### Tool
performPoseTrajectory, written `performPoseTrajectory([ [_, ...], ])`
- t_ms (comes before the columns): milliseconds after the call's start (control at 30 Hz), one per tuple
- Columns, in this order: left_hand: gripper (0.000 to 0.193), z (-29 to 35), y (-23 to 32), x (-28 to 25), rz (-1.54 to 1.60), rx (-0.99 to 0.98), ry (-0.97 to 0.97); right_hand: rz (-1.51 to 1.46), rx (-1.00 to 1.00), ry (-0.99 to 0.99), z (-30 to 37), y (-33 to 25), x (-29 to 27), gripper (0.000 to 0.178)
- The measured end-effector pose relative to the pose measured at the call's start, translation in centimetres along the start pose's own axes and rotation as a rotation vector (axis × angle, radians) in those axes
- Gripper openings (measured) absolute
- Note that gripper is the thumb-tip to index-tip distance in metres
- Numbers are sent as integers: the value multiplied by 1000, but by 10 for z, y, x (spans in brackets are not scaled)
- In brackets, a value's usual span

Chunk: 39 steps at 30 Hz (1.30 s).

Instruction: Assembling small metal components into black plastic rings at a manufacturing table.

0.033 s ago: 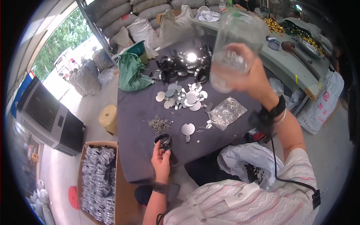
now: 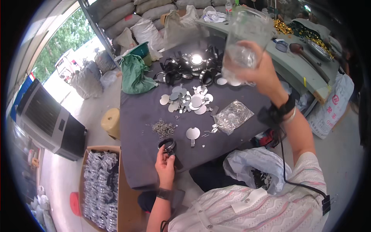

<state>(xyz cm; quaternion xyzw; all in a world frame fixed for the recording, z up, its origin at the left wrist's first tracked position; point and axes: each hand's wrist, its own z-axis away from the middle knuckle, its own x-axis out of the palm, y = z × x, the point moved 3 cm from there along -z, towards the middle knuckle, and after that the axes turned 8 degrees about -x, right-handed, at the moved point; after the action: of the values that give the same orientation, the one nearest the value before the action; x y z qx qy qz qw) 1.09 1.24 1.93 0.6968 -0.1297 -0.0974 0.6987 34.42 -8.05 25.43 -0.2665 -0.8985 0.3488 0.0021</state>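
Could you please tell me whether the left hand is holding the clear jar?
No, the right hand is holding the clear jar.

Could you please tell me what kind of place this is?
Probably a small assembly workshop: metal discs lie piled on the grey table, a carton holds many pieces, and stuffed sacks are stacked behind.

Daylight enters through a wide opening (image 2: 49,79) at far left, green trees (image 2: 73,31) beyond. Stacked sacks (image 2: 116,17) line the far side. A yellow stool (image 2: 110,120) and boxy cooler (image 2: 48,121) stand left on pale floor (image 2: 94,112).
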Motion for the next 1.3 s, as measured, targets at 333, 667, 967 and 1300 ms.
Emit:
performPoseTrajectory([
  [333,53,-3,5,4,-11,-57,-13,458,73,518,-57,120,-195,63],
  [667,54,-3,0,-2,-82,-47,32,894,269,629,-47,217,-265,66],
  [967,54,1,-2,-1,-83,-15,80,972,319,660,-70,259,-284,88],
  [1300,53,-2,-3,-2,-71,22,66,1140,332,654,-61,240,-257,74],
])
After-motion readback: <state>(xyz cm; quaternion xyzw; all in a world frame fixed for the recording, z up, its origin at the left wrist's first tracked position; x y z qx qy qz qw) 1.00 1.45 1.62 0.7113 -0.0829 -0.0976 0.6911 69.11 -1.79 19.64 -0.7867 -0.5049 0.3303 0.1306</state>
